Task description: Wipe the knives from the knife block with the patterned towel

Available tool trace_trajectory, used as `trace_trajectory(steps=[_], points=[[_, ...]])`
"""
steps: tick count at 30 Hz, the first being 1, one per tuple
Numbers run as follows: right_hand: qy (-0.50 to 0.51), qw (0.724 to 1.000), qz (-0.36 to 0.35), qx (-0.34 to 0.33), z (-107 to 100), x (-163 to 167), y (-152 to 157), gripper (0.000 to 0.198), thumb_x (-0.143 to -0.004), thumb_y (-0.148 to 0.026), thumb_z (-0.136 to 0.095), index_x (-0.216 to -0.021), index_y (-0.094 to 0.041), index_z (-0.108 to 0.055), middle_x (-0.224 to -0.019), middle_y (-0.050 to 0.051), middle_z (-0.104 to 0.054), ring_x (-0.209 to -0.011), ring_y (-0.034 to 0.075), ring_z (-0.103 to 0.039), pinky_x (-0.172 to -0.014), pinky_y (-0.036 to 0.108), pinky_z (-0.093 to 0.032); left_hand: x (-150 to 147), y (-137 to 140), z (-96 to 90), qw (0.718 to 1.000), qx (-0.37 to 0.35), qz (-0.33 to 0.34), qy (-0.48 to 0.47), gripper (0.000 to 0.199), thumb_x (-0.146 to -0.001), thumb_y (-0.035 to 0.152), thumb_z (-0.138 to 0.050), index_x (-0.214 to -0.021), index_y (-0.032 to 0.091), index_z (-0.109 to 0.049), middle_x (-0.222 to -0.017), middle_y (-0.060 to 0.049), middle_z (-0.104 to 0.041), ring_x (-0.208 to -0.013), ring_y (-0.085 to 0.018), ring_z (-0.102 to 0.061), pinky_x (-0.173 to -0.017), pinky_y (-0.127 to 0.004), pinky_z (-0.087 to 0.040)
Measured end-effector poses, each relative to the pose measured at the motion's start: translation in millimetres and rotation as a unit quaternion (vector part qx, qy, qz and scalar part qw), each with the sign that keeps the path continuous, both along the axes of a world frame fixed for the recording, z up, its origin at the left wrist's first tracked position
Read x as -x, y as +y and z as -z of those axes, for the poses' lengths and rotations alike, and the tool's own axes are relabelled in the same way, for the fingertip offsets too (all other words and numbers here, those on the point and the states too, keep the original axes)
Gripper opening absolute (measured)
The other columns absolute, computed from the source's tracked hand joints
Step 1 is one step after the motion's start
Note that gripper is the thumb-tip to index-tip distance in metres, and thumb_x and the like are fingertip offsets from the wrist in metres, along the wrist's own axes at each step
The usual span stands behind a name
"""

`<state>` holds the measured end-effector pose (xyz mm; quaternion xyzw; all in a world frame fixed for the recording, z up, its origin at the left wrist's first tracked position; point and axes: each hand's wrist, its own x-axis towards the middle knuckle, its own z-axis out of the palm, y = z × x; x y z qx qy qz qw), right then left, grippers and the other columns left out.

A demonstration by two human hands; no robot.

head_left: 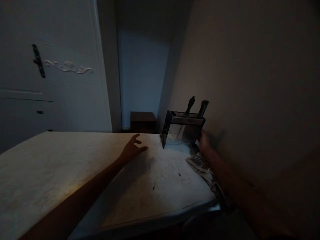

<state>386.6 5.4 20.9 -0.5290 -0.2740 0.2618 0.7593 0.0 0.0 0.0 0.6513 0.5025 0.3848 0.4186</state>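
A black-framed knife block (pixel 186 121) with a see-through front stands on the far right part of the table, close to the wall. Two dark handles, one slim handle (pixel 190 105) and one broader handle (pixel 203 108), stick up from its top slots. My right hand (pixel 203 141) is at the block's right side and grips its edge, the fingertips partly hidden behind the frame. To the left of the block, my left hand (pixel 135 146) hovers over the table, open and apart from it, thumb and fingers spread. A crumpled patterned cloth (pixel 202 168) lies beneath my right forearm.
The pale table (pixel 87 156) has a few small dark specks near its front right. A wall (pixel 250 83) runs along the right. Behind stand a low brown cabinet (pixel 143 116) and, at left, a white door-fronted cupboard (pixel 72 103). The room is dim.
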Motion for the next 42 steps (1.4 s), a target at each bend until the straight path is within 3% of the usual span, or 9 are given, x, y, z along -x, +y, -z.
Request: trace_trajectory(steps=[2,4,7,11,19,25,30,38,42], points=[[0.012,0.999,-0.035,-0.016,2,3,6,0.033,-0.093,-0.041,-0.043,-0.096,-0.018,-0.067,-0.097,0.002,-0.070,-0.086,0.012,-0.065,-0.073,0.023,-0.053,-30,2,-5.8,0.998,0.036,0.032,-0.045,0.115,-0.065,0.043,-0.079,-0.155,0.012,-0.016,-0.138,-0.023,-0.049,-0.103,-0.024,-0.063,-0.081,-0.033,-0.052],[0.029,0.995,-0.085,-0.044,3,6,9,0.041,-0.097,-0.046,-0.037,-0.104,-0.018,-0.067,-0.106,0.004,-0.070,-0.098,0.013,-0.066,-0.083,0.026,-0.054,-59,5,-11.6,0.995,0.047,0.051,-0.078,0.115,-0.069,0.039,-0.078,-0.157,0.012,-0.008,-0.146,-0.025,-0.040,-0.126,-0.028,-0.051,-0.094,-0.035,-0.048],[0.057,0.986,-0.138,-0.079,3,10,8,0.047,-0.102,-0.046,-0.030,-0.115,-0.017,-0.065,-0.116,0.006,-0.068,-0.111,0.013,-0.063,-0.095,0.028,-0.051,-96,9,-17.4,0.991,0.009,0.075,-0.108,0.110,-0.077,0.040,-0.073,-0.158,0.013,-0.005,-0.156,-0.022,-0.026,-0.143,-0.029,-0.032,-0.111,-0.040,-0.036],[0.072,0.984,-0.147,-0.065,5,10,5,0.050,-0.103,-0.047,-0.029,-0.125,-0.018,-0.063,-0.124,0.006,-0.065,-0.113,0.012,-0.062,-0.100,0.029,-0.048,-131,12,-18.8,0.988,-0.038,0.099,-0.111,0.103,-0.082,0.042,-0.067,-0.158,0.008,-0.007,-0.161,-0.019,-0.012,-0.150,-0.027,-0.014,-0.122,-0.040,-0.014],[0.076,0.984,-0.155,-0.052,10,6,6,0.048,-0.104,-0.048,-0.031,-0.131,-0.022,-0.061,-0.122,0.004,-0.066,-0.118,0.012,-0.060,-0.105,0.030,-0.045,-148,8,-21.0,0.979,-0.060,0.138,-0.138,0.112,-0.078,0.044,-0.069,-0.159,0.010,0.000,-0.162,-0.018,-0.002,-0.151,-0.026,0.001,-0.122,-0.040,-0.004],[0.094,0.959,-0.267,-0.011,-6,32,-6,0.053,-0.104,-0.049,-0.023,-0.122,-0.025,-0.067,-0.132,0.001,-0.061,-0.123,0.011,-0.057,-0.109,0.026,-0.042,-126,13,-25.9,0.982,-0.044,0.108,-0.151,0.114,-0.077,0.044,-0.071,-0.159,0.012,0.002,-0.162,-0.017,-0.003,-0.151,-0.028,-0.002,-0.122,-0.042,-0.005],[0.076,0.956,-0.282,0.014,-11,68,-2,0.052,-0.104,-0.051,-0.024,-0.116,-0.028,-0.070,-0.134,0.000,-0.058,-0.121,0.015,-0.058,-0.102,0.031,-0.049,-89,21,-30.2,0.983,-0.062,0.081,-0.154,0.111,-0.077,0.043,-0.071,-0.159,0.012,-0.003,-0.161,-0.017,-0.010,-0.151,-0.030,-0.008,-0.122,-0.043,-0.010],[0.093,0.946,-0.312,0.007,-21,160,6,0.048,-0.104,-0.047,-0.027,-0.130,-0.023,-0.060,-0.135,0.000,-0.058,-0.128,0.012,-0.053,-0.105,0.028,-0.048,-3,15,-45.0,0.988,-0.087,0.019,-0.129,0.109,-0.075,0.044,-0.070,-0.159,0.012,-0.009,-0.161,-0.016,-0.012,-0.150,-0.028,-0.014,-0.122,-0.042,-0.013],[0.066,0.935,-0.348,-0.012,-18,211,10,0.044,-0.103,-0.049,-0.035,-0.128,-0.024,-0.061,-0.136,-0.001,-0.057,-0.132,0.015,-0.049,-0.106,0.030,-0.048,52,7,-50.2,0.980,-0.131,-0.004,-0.152,0.097,-0.074,0.042,-0.072,-0.156,0.018,-0.026,-0.154,-0.015,-0.035,-0.144,-0.032,-0.029,-0.119,-0.048,-0.020]])
